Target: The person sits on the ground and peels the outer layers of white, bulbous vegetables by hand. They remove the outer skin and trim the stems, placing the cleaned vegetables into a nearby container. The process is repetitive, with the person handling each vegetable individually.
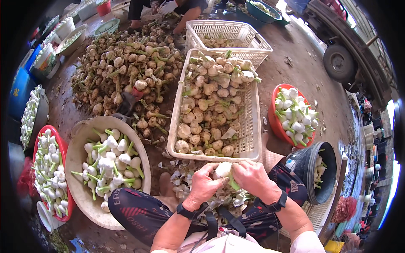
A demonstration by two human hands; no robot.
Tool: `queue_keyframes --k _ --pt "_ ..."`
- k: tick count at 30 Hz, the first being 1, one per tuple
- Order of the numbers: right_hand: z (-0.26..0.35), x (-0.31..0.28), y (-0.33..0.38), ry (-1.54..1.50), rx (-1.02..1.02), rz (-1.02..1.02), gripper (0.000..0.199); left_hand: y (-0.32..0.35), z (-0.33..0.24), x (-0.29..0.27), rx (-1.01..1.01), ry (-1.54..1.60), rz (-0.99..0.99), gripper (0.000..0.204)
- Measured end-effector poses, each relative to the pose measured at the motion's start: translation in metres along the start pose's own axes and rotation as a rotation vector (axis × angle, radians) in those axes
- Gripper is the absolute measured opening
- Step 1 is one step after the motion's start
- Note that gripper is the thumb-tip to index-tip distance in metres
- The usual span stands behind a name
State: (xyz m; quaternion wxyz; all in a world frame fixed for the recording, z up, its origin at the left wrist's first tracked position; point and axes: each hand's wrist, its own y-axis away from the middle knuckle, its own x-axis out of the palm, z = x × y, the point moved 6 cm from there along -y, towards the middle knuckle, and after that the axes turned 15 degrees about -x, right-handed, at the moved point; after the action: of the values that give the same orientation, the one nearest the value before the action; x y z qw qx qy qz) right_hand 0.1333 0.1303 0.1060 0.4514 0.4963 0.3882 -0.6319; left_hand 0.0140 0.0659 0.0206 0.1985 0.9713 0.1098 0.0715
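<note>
Between both hands, over my lap, is a garlic bulb [223, 170] with a short green stem. My left hand [204, 184] is closed around its left side, thumb pointing toward the stem. From the right, my right hand [255, 178] grips it with bent fingers near the stem. Just beyond my hands is a white plastic crate [215, 157] of unpeeled, soil-stained garlic bulbs [213, 105]. Papery garlic skins [183, 175] lie below it, between my legs. To the left, a wide beige tub [72, 162] contains peeled white garlic bulbs [110, 158].
A large heap of unpeeled garlic [126, 63] covers the floor at far left. Red basins [274, 122] of clean garlic stand on both sides. Beside my right knee is a tipped black bucket [310, 168]. Another crate [253, 50], a person [185, 10] and a truck wheel [338, 63] are farther off.
</note>
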Motion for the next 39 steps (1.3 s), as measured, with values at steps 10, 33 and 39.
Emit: queue_keyframes --k 10,33,39 --pt "0.011 -0.003 -0.003 0.000 -0.027 -0.189 0.019 0.007 -0.025 -0.006 0.155 -0.289 -0.155 0.048" --pt "-0.021 0.049 0.026 -0.698 0.293 -0.254 0.051 0.000 0.001 -0.011 -0.247 0.733 0.083 0.043" --pt "-0.002 0.049 -0.012 -1.297 0.489 -0.264 0.057 -0.001 0.024 -0.002 -0.278 0.548 -0.009 0.045"
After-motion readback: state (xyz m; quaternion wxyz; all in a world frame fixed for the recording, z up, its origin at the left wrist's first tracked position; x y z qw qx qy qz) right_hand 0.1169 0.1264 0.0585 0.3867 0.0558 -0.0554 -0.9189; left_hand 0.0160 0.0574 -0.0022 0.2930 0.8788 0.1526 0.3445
